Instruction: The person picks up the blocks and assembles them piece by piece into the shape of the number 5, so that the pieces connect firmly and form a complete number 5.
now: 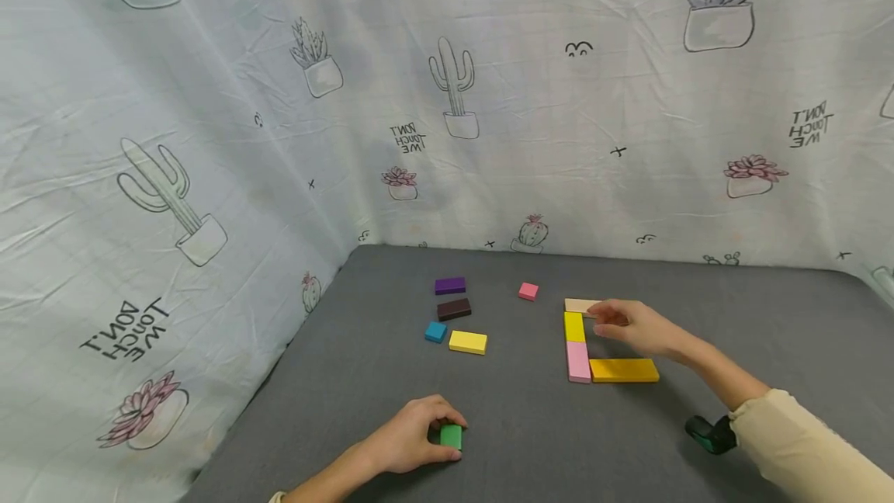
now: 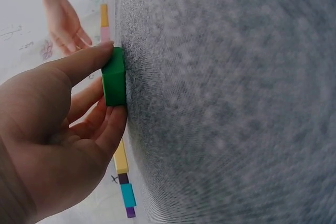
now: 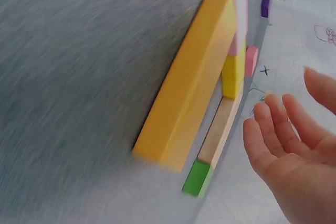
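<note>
My left hand [image 1: 408, 437] pinches a green block [image 1: 451, 436] between thumb and fingers, low at the near middle of the grey table. The left wrist view has this block [image 2: 114, 77] close against the tabletop. Over the far right blocks hovers my right hand [image 1: 639, 326], fingers loosely bent and holding nothing. Beneath it, an angular outline joins a plain wooden block [image 1: 576, 306], a yellow block [image 1: 574, 327], a pink block [image 1: 577, 362] and a long orange block [image 1: 625, 370]. A second green block [image 3: 197, 178] ends the wooden one; the hand hides it from the head view.
Left of the outline lie a purple block [image 1: 450, 286], a dark brown block [image 1: 454, 309], a blue block [image 1: 435, 331] and a pale yellow block [image 1: 467, 342]. A small coral block [image 1: 528, 291] sits farther back. Cactus-printed cloth [image 1: 517, 99] borders the table behind and left.
</note>
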